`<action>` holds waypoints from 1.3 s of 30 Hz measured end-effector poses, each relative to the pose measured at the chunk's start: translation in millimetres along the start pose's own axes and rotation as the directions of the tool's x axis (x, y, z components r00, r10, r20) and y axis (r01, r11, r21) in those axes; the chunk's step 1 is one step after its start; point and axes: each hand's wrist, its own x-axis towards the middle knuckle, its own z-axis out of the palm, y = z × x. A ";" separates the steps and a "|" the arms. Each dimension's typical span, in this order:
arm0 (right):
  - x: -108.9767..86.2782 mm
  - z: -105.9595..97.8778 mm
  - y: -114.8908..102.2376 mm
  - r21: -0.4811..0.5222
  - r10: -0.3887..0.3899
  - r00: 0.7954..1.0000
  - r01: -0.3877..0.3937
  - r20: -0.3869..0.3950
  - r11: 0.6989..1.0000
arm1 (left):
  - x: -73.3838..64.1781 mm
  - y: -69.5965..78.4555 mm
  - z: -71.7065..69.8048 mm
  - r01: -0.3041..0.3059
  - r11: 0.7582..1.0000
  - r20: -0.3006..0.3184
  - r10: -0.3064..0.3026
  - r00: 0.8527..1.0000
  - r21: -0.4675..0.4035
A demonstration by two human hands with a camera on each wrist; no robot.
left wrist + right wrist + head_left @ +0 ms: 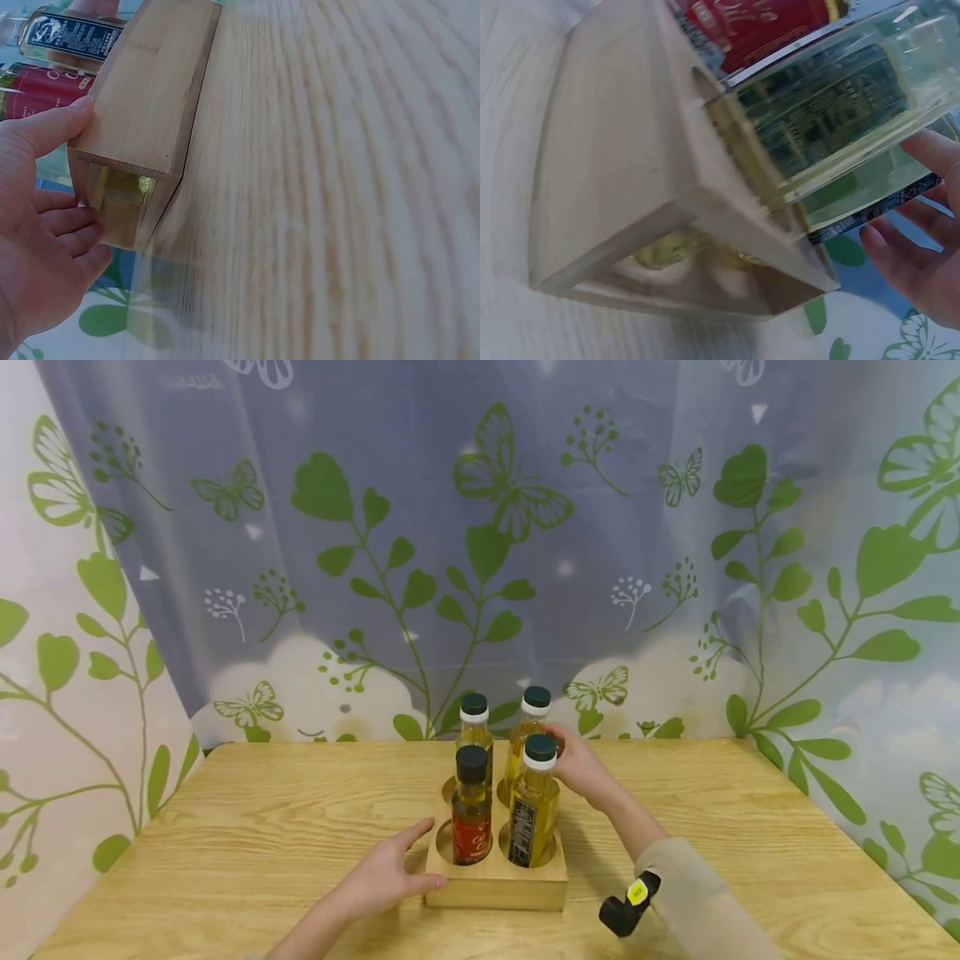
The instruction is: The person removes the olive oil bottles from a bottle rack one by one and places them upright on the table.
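Note:
A wooden bottle rack [497,893] holds several bottles in round holes. In the front row are a dark-capped bottle with a red label [472,835] and a green-capped bottle of yellow oil [546,806]. Behind them are another green-capped bottle [474,731] and the back right bottle [527,735]. My right hand [583,768] holds the back right bottle at its upper part, with the fingers partly hidden behind the front oil bottle. At the rack's front left corner is my left hand [382,872], its thumb touching the wood, its other fingers extended along the left end [64,232].
The rack stands on a wood-grain table [300,802] near its middle. A curtain with green leaves and butterflies [420,568] hangs behind the table's back edge. A black wrist camera [626,906] is strapped to the right sleeve [697,893].

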 end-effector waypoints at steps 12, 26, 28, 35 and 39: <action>-3.9 -36.2 -24.7 -0.006 0.015 0.998 -0.015 -0.054 1.000 | 0.5 0.9 0.7 0.013 1.000 0.006 -0.013 1.000 -0.013; -32.2 -101.7 -12.8 -0.047 0.010 0.993 -0.016 -0.121 0.999 | 0.2 1.9 -0.2 0.021 1.000 -0.008 -0.021 1.000 -0.012; -37.0 -110.5 -6.6 -0.059 0.023 0.992 -0.030 -0.124 0.998 | 0.3 2.0 -0.7 0.020 1.000 -0.011 -0.020 1.000 -0.007; -51.5 -133.2 16.8 -0.111 0.063 0.987 -0.080 -0.151 0.991 | 0.2 2.8 -1.7 0.022 1.000 -0.015 -0.022 1.000 0.000; -61.4 -144.0 30.7 -0.160 0.099 0.980 -0.127 -0.175 0.979 | 0.5 2.2 0.0 0.005 1.000 -0.005 -0.005 1.000 0.010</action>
